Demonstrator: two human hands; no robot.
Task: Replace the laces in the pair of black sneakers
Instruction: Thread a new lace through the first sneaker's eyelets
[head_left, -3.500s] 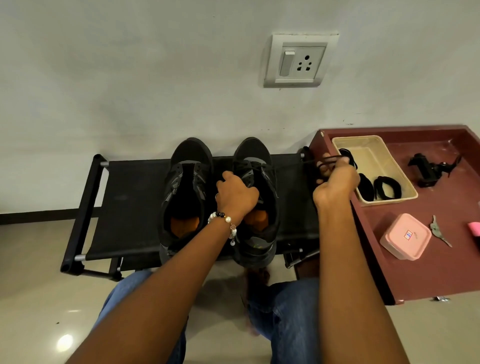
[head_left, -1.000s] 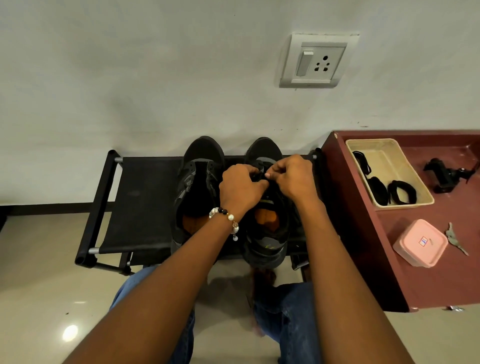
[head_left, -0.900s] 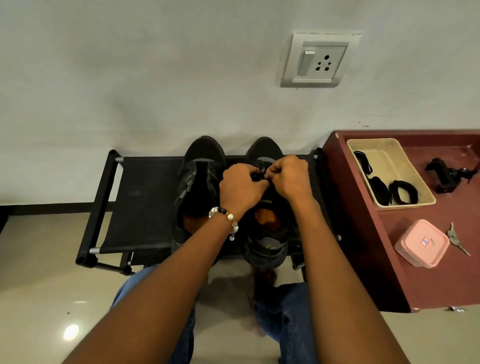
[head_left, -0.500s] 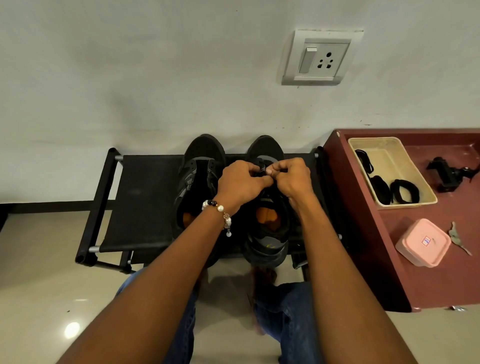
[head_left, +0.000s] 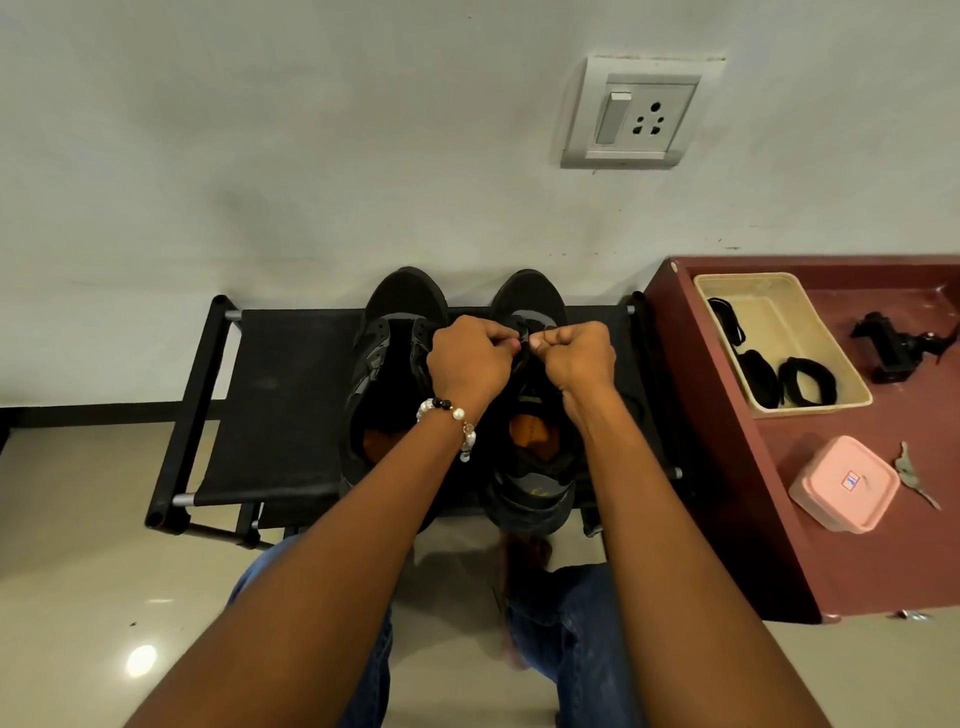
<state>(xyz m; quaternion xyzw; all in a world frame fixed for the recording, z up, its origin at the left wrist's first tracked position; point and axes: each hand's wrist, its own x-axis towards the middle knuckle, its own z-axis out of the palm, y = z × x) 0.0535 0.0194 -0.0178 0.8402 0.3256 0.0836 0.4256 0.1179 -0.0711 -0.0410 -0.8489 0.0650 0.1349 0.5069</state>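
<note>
Two black sneakers with orange insoles stand side by side on a low black rack (head_left: 280, 395), toes to the wall. The left sneaker (head_left: 387, 364) has no lace showing. Over the front eyelets of the right sneaker (head_left: 530, 457), my left hand (head_left: 470, 361) and my right hand (head_left: 576, 356) meet, fingers curled, each pinching a black lace (head_left: 525, 332). The lace between my fingertips is mostly hidden. More black laces (head_left: 805, 382) lie coiled in a beige tray (head_left: 779, 317) on the right.
A maroon cabinet top (head_left: 852, 545) to the right carries the tray, a pink lidded box (head_left: 844, 483), a key (head_left: 911, 475) and a black clamp-like tool (head_left: 896, 345). A wall socket (head_left: 636, 114) is above. My knees in jeans are below the rack.
My right hand came back from the tray side with a lace and joined my left hand at the right sneaker's front. Over the last second both hands stay there with small finger shifts.
</note>
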